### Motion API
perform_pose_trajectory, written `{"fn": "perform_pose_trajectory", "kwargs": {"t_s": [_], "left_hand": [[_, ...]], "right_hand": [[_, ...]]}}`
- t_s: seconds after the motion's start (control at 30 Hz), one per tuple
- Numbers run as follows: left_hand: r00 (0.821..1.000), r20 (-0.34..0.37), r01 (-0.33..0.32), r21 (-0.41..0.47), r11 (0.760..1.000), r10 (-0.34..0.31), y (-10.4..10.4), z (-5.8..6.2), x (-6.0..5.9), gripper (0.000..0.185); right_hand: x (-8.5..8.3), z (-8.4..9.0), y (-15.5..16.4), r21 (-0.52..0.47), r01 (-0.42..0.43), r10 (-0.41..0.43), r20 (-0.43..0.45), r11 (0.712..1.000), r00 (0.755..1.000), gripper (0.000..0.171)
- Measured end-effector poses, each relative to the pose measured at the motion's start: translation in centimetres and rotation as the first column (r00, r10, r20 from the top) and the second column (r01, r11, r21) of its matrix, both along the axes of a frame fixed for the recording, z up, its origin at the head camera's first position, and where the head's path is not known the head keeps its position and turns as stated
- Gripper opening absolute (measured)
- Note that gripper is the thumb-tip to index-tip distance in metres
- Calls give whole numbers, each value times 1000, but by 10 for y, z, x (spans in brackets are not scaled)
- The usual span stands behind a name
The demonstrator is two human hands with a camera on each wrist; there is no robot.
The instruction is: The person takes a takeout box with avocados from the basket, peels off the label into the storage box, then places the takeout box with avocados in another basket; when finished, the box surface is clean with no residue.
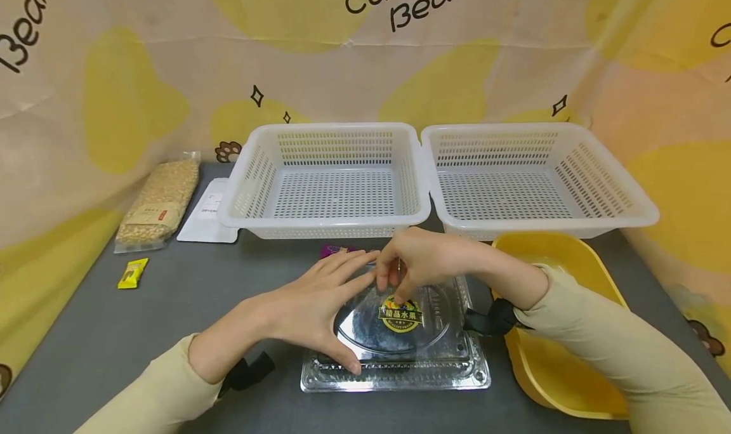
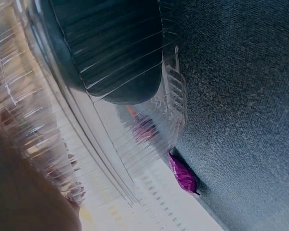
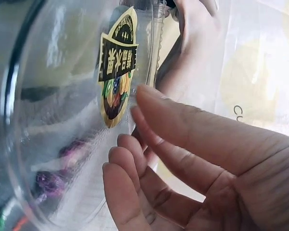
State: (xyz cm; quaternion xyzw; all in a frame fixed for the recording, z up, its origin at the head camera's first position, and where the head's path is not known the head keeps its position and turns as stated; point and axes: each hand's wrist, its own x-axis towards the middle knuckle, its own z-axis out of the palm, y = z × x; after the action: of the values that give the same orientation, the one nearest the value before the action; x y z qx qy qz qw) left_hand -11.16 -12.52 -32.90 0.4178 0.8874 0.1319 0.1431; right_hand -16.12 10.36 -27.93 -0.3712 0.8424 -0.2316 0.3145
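A clear plastic clamshell box point(image 1: 451, 364) with a round domed lid lies on the grey table point(image 1: 171, 320) in front of me. A black and yellow fruit label point(image 1: 401, 315) point(image 3: 116, 67) is stuck on the lid. My left hand point(image 1: 337, 304) lies against the dome's left side, fingers straight and thumb at the front rim. From the far side my right hand point(image 1: 400, 282) reaches over, its bent fingertips point(image 3: 144, 94) touching the lid beside the label. Through the plastic point(image 2: 111, 96), purple wrapped sweets point(image 3: 53, 180) show.
Two white slotted baskets point(image 1: 331, 186) point(image 1: 531, 180) stand side by side at the back. A yellow bowl point(image 1: 571, 263) sits under my right forearm. A purple wrapper point(image 1: 337, 251) point(image 2: 183, 175) lies behind the box. At the left are a grain bag point(image 1: 157, 202), a white pouch point(image 1: 208, 215) and a yellow packet point(image 1: 132, 273).
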Motion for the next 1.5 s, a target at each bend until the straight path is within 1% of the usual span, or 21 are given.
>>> {"fn": "perform_pose_trajectory", "kwargs": {"t_s": [0.1,0.3,0.67,0.8,0.93,1.1,1.5], "left_hand": [[1000,-1,0,1,1000,0,0,0,0,126],[1000,23,-4,2,1000,4,0,3,0,126],[1000,22,-4,4,1000,4,0,3,0,124],[1000,22,-2,2,1000,2,0,3,0,124],[1000,22,-4,1,1000,4,0,4,1,125],[1000,26,-6,7,1000,6,0,3,1,124],[1000,23,-8,19,1000,7,-1,1,0,125]], "right_hand": [[0,-1,0,7,3,-3,-6,1000,1000,17],[-1,-3,1,19,-37,38,-30,999,999,20],[3,-5,-2,71,-52,58,-92,996,994,21],[4,-5,-2,75,-49,57,-104,996,993,21],[4,-5,-2,56,-54,60,-94,997,994,16],[3,-8,-1,31,-89,91,-67,996,994,15],[6,-3,1,61,-142,143,-19,988,989,15]]}}
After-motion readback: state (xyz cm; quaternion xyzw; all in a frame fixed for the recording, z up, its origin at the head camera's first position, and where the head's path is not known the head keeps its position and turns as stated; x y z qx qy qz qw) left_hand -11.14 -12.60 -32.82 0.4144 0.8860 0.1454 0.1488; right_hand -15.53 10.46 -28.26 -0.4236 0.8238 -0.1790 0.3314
